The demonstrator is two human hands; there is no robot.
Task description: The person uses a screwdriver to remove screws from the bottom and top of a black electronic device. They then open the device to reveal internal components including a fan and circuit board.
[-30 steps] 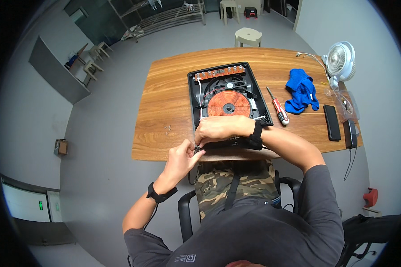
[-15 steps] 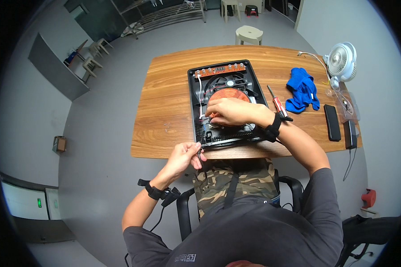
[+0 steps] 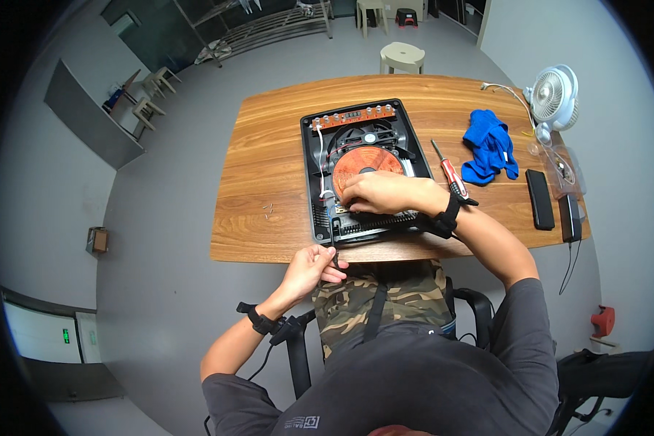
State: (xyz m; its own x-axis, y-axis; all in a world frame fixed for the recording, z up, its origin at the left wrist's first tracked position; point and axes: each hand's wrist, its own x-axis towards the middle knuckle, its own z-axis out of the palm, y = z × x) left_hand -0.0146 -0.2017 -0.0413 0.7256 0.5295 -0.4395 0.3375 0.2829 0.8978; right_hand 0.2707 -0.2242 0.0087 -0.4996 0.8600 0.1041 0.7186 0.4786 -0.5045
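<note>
An opened induction cooker (image 3: 414, 138) lies on the table in front of me, its black shell showing an orange-brown coil (image 3: 352, 163), a black fan and an orange button board (image 3: 378, 112) along the far edge. Over its near part, my right hand (image 3: 378, 192) bends its fingers down at the circuit board below the coil. What those fingertips grip, if anything, is hidden. My left hand (image 3: 310, 269), just off the table's near edge, pinches a black power cord (image 3: 334, 234) that enters the shell's near left corner. White wires (image 3: 322, 154) run along the shell's left side.
Right of the cooker lie a red-handled screwdriver (image 3: 450, 173) and a blue cloth (image 3: 490, 149). Several small screws (image 3: 269, 211) rest at the left. A black case (image 3: 540, 200), a plastic box (image 3: 563, 171) and a white fan (image 3: 554, 98) occupy the right side.
My left hand has moved slightly right and down with the cord. My right hand has shifted a little down and right, uncovering more of the coil.
</note>
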